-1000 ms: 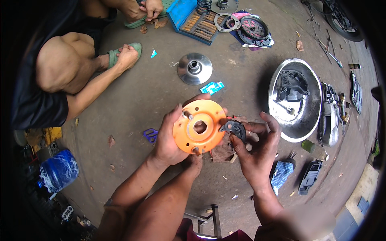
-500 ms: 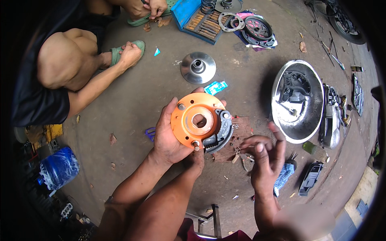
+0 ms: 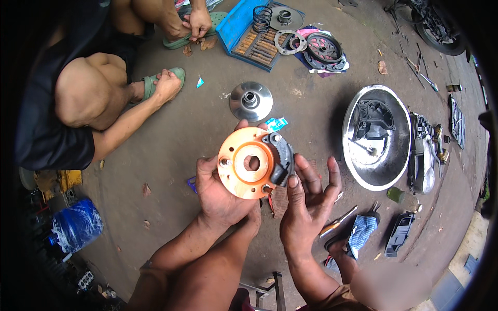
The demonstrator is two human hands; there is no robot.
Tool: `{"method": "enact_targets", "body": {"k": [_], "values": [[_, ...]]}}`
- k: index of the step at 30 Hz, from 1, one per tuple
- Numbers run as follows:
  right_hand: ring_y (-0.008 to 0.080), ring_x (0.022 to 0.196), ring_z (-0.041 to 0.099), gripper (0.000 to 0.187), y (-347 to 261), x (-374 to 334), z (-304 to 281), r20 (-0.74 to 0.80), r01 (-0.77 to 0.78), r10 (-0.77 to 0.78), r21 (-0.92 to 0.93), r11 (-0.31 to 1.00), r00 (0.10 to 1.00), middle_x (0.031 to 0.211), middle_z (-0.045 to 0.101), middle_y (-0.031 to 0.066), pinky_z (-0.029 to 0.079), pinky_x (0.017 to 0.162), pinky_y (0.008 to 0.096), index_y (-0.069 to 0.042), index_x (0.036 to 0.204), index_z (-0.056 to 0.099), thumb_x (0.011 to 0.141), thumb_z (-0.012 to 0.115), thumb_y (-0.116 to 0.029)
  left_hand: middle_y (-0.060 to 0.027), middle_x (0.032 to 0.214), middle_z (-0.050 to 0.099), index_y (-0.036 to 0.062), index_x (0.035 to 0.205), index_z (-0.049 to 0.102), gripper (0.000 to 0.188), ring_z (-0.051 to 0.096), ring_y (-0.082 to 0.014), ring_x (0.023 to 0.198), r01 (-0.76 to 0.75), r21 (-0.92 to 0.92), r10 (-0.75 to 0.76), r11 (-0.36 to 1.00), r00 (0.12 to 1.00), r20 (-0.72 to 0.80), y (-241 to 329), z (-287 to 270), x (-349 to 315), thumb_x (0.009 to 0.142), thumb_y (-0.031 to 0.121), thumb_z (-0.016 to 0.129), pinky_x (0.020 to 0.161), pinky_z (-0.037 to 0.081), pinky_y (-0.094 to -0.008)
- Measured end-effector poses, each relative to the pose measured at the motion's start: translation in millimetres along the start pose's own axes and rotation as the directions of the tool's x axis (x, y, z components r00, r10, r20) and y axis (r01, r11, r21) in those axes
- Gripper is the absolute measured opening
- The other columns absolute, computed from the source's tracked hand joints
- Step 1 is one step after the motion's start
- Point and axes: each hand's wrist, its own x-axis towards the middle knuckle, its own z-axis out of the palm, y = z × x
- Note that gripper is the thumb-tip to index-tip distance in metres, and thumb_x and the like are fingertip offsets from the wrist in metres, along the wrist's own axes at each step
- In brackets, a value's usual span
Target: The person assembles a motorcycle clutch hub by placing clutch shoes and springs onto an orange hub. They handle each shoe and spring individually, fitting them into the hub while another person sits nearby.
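Note:
An orange clutch plate with a hexagonal hole rests in my left hand. My thumb lies at its left edge and my fingers go behind it. On the plate's right side sits a dark grey curved clutch shoe. Two metal pins stand up from the plate, at its left and lower right. My right hand is beside the shoe, its thumb and a fingertip at the shoe's outer edge and the other fingers spread. Partly hidden below the hands is a brown ribbed mat.
A metal pulley disc and a blue-and-white tube lie ahead. A metal basin with dark parts stands at right, near a screwdriver and a striped cloth. A blue toolbox is behind. Another person's hand is at left.
My right hand has come left to the clutch shoe. The clutch plate has turned a little, bringing the shoe from its lower right up to its right side. The screwdriver has come into sight.

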Motion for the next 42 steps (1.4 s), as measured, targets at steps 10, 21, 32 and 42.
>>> {"method": "enact_targets", "body": {"k": [10, 21, 32, 42], "values": [[0.0288, 0.123, 0.063, 0.087, -3.1, 35.7, 7.4, 0.387, 0.201, -0.129, -0.151, 0.968, 0.913, 0.128, 0.062, 0.0256, 0.052, 0.103, 0.0384, -0.006, 0.159, 0.002, 0.095, 0.058, 0.012, -0.0202, 0.157, 0.04, 0.005, 0.153, 0.04, 0.07, 0.039, -0.0363, 0.145, 0.194, -0.076, -0.185, 0.978, 0.977, 0.102, 14.3, -10.9, -22.0, 0.097, 0.046, 0.039, 0.121, 0.031, -0.0545], [0.0249, 0.112, 0.066, 0.073, 17.1, 92.6, -5.9, 0.369, 0.045, -0.009, -0.089, 0.995, 0.929, 0.123, 0.064, 0.0187, 0.058, 0.092, 0.0366, -0.005, 0.155, 0.025, 0.095, 0.066, 0.004, -0.0276, 0.154, 0.04, 0.0161, 0.155, 0.038, 0.066, 0.04, -0.0492, 0.141, 0.359, -0.053, -0.359, 0.932, 0.933, 0.015, 26.8, -47.1, -32.7, 0.098, 0.048, 0.042, 0.113, 0.037, -0.0641], [0.0294, 0.096, 0.069, 0.048, 106.9, 150.9, -74.1, 0.417, 0.36, 0.031, -0.818, 0.448, 0.909, 0.11, 0.071, 0.0143, 0.055, 0.088, 0.0392, -0.005, 0.125, 0.064, 0.08, 0.081, -0.01, -0.027, 0.16, 0.029, 0.0306, 0.16, 0.028, 0.068, 0.025, -0.0516, 0.148, 0.199, -0.095, -0.211, 0.975, 0.969, -0.13, 66.1, -59.0, -30.0, 0.099, 0.058, 0.037, 0.109, 0.027, -0.0792], [0.0341, 0.099, 0.071, 0.042, 129.2, 189.7, -58.4, 0.432, 0.395, 0.043, -0.858, 0.328, 0.901, 0.106, 0.073, 0.0182, 0.055, 0.088, 0.042, -0.006, 0.124, 0.064, 0.084, 0.077, -0.013, -0.0286, 0.164, 0.02, 0.0115, 0.161, 0.024, 0.087, 0.021, -0.0469, 0.152, 0.268, -0.145, -0.275, 0.953, 0.961, -0.031, 70.4, -62.3, -29.2, 0.096, 0.068, 0.035, 0.116, 0.018, -0.0743]]}}
